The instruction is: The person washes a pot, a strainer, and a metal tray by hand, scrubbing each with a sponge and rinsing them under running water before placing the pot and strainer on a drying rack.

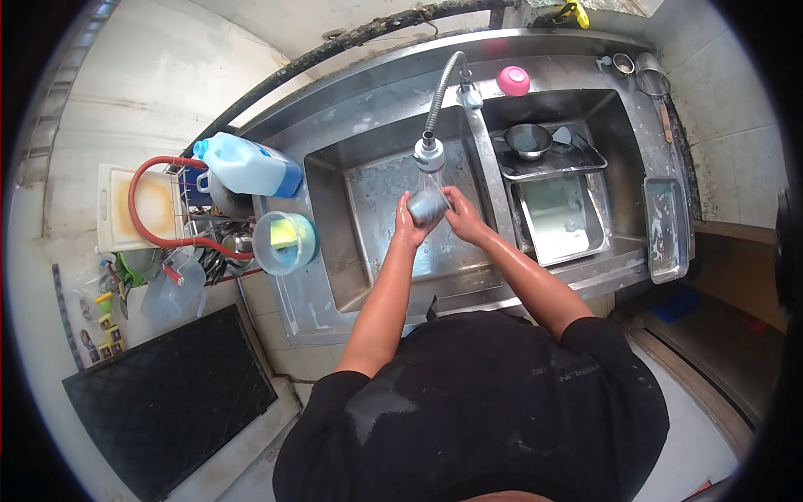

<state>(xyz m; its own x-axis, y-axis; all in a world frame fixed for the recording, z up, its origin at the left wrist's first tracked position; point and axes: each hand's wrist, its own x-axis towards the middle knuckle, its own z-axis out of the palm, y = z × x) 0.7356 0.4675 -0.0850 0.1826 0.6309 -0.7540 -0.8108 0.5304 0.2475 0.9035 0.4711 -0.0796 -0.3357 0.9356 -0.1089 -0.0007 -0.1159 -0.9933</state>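
Note:
Between my two hands, over the left sink basin [381, 213], is a small metal cup [427, 205]. Water runs onto it from the faucet head [429, 155] just above. My left hand [411, 224] is wrapped round the cup's left side. The fingers of my right hand [465, 217] press against its right side. The cup looks tilted, and its inside cannot be made out.
Left of the basin stand a tub [285, 243] with a yellow-green sponge and a blue liquid jug [251, 165]. The right basin holds a dark bowl [528, 140] and metal trays [562, 219]. A pink bowl [513, 80] sits behind, a narrow tray [667, 230] at right.

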